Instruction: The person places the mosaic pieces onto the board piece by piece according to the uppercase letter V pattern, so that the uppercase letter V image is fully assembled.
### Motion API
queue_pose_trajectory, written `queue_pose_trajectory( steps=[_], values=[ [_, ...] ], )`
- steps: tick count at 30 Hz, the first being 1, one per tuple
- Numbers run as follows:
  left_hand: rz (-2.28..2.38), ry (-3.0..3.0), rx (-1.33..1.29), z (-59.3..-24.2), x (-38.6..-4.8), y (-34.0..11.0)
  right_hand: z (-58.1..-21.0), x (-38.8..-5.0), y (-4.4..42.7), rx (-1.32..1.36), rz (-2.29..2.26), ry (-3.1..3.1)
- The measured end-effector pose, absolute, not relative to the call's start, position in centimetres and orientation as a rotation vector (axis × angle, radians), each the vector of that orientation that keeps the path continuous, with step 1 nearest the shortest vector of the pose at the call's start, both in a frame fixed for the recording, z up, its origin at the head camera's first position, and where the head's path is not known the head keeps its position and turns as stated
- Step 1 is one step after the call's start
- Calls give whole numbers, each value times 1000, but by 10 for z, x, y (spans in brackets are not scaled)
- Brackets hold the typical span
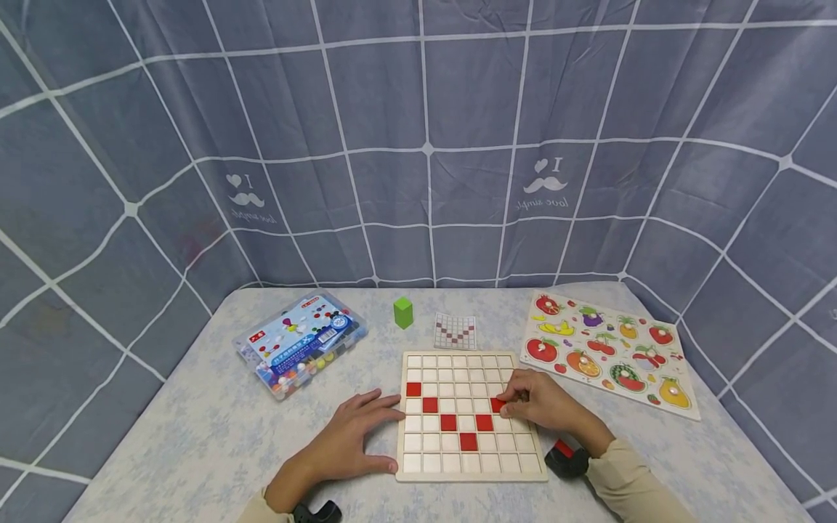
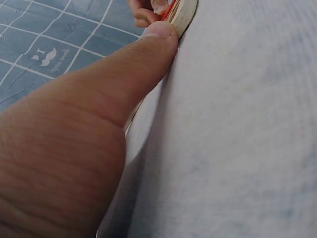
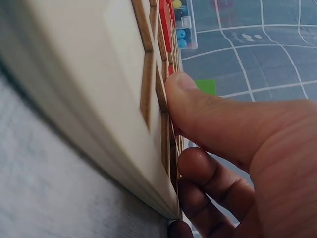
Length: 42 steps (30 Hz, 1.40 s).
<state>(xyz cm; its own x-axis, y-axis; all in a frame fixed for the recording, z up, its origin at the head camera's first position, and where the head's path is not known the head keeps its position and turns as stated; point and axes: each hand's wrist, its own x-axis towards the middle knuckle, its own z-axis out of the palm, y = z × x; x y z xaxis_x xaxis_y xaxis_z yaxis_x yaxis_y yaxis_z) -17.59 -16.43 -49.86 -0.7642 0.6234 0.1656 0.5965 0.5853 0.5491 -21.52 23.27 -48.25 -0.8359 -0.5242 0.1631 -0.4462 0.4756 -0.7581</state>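
A wooden grid board [image 1: 471, 478] lies on the table, with several red square tiles [image 1: 468, 442] set in its cells in a V-like line. At the top of the right branch, my right hand [image 1: 546, 401] pinches a red tile [image 1: 497, 405] between thumb and fingers, partly covering it. The right wrist view has the thumb [image 3: 213, 111] low against the board's face, the other fingers bent below it. My left hand [image 1: 346, 439] is spread beside the board, its thumb and fingertips touching the left edge. In the left wrist view the thumb [image 2: 133, 64] meets the board's corner.
Behind the board lies a small card [image 1: 455, 331] printed with a V of red squares on a grid. A green block [image 1: 403, 313] stands left of it. A clear plastic case [image 1: 301, 343] sits at left, a fruit peg puzzle [image 1: 608, 349] at right. A tiled-pattern curtain [image 1: 425, 181] hangs behind.
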Motion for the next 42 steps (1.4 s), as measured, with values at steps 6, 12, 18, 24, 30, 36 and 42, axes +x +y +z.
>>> queue_pose_trajectory(
  steps=[6, 12, 18, 24, 30, 36, 42],
  values=[
    [934, 2757, 1078, -498, -176, -162, -476, -214, 236, -932, -1105, 2656],
    [935, 2744, 1073, -499, -178, -159, -470, -210, 244, -973, -1025, 2627],
    [931, 2732, 1070, -499, -177, -157, -466, -198, 261, -873, -1127, 2604],
    [933, 2742, 1089, -499, -177, -157, -460, -169, 297, -807, -1093, 2604],
    [934, 2765, 1103, -501, -175, -161, -470, -138, 328, -892, -1091, 2580],
    [944, 2791, 1111, -502, -176, -164, -482, -132, 329, -943, -1128, 2651],
    [947, 2791, 1112, -501, -176, -163, -488, -134, 323, -983, -1172, 2707]
  ],
)
